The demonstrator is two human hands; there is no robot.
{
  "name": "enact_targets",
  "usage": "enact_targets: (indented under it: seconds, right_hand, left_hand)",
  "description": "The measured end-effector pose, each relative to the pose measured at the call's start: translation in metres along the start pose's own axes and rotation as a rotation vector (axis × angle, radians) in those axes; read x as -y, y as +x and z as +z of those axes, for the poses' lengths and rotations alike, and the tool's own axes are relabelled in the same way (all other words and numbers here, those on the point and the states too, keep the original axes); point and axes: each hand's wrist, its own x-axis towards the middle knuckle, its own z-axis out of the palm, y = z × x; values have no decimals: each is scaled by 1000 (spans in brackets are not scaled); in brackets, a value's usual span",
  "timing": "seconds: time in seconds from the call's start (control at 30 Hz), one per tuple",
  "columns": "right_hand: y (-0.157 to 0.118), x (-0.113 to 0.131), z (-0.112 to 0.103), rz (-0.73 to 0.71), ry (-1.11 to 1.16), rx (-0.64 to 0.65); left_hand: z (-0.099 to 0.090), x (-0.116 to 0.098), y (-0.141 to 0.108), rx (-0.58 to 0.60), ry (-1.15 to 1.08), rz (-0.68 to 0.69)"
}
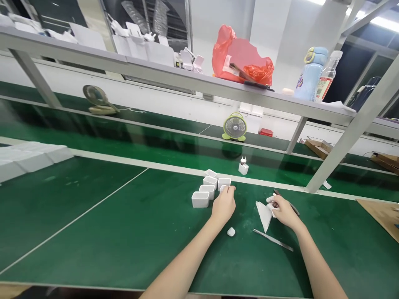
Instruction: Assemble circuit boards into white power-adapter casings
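Several small white open-topped boxes (200, 199) stand in a cluster on the green table. My left hand (224, 204) reaches to the box at the cluster's right side, its fingers closed on something whitish that they mostly hide. To the right, my right hand (283, 209) pinches a small white piece (270, 200) above a white triangular sheet (264, 216). A dark tool (294, 208) lies partly behind that hand. Nearer to me are metal tweezers (273, 239) and a small white lump (231, 231).
A white plug piece (243, 166) stands on the green belt (174, 155) beyond the pale rail. White boxes (34, 158) are stacked at the far left. A small green fan (235, 126) stands behind. A slanted post (349, 135) rises at the right, beside brown cardboard (380, 214).
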Motion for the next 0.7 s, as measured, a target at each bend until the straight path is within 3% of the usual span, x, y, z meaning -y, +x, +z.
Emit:
enact_targets:
  seconds: [0.23, 0.7]
  right_hand:
    - [3, 1, -10, 7, -117, 99]
    - [5, -15, 20, 1, -295, 167]
  left_hand:
    - [0, -9, -4, 5, -72, 90]
    - [9, 1, -2, -55, -97, 168]
